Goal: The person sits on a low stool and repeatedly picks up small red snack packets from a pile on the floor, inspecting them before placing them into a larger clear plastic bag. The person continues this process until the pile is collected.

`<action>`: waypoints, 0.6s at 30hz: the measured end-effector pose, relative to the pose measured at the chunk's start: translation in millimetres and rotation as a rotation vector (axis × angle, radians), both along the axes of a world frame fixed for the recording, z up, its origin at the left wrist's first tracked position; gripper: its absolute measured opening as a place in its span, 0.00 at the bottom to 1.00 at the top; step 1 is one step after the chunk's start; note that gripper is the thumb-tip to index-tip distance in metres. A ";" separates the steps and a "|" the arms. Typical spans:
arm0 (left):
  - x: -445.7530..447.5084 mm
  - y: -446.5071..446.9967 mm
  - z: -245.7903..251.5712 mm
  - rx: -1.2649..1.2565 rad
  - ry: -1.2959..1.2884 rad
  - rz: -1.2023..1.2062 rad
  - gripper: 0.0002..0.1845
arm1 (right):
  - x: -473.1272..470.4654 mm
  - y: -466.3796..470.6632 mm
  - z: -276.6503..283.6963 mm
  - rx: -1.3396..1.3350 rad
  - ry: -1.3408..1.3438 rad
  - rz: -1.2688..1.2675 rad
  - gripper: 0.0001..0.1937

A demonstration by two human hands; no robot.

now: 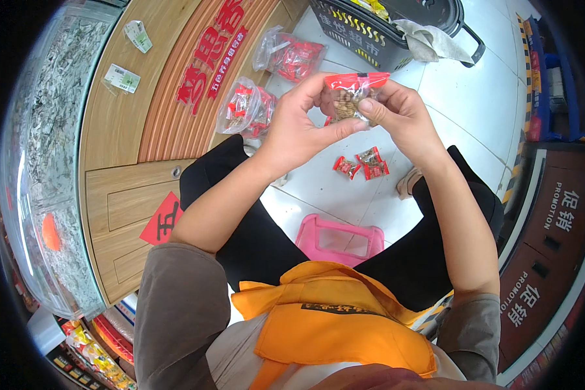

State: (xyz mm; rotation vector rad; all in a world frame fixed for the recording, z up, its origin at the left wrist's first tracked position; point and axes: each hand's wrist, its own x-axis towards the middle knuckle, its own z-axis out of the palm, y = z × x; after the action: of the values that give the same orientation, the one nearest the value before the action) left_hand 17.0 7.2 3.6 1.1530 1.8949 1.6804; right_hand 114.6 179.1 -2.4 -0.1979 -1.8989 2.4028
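Observation:
Both my hands hold up one small clear packet (346, 100) with a red top edge and brown, grain-like pieces inside. My left hand (300, 124) grips its left side, thumb along the bottom. My right hand (402, 119) pinches its right side, thumb on the front. Below the hands, several small red-ended packets (370, 163) lie close together on the white tiled floor. A red bit shows behind the held packet, partly hidden. Left of my hands stand an opened clear bag of red packets (246, 107) and a fuller clear plastic bag (297, 56).
A pink plastic stool (339, 239) is between my knees. A black crate (356, 36) with a grey cloth (431, 41) over its rim stands ahead. A wooden display counter (141, 185) runs along the left; dark red shelving (548, 214) is on the right.

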 end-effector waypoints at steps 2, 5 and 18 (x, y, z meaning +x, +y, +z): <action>-0.5 2.4 -3.9 0.035 -0.062 0.014 0.22 | -2.5 -0.3 -0.5 -0.021 0.020 -0.014 0.16; -2.4 4.3 -6.6 0.059 -0.132 0.050 0.17 | -6.8 -2.0 0.1 -0.014 0.037 -0.024 0.16; -3.7 4.9 2.1 0.176 -0.642 -0.004 0.22 | -10.5 -0.2 6.0 -0.061 0.097 -0.143 0.18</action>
State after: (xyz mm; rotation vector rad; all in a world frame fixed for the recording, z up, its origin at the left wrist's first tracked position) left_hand 13.3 12.1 5.8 0.5568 1.3624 1.9406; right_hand 104.1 178.9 3.6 -0.2083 -1.7111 2.3336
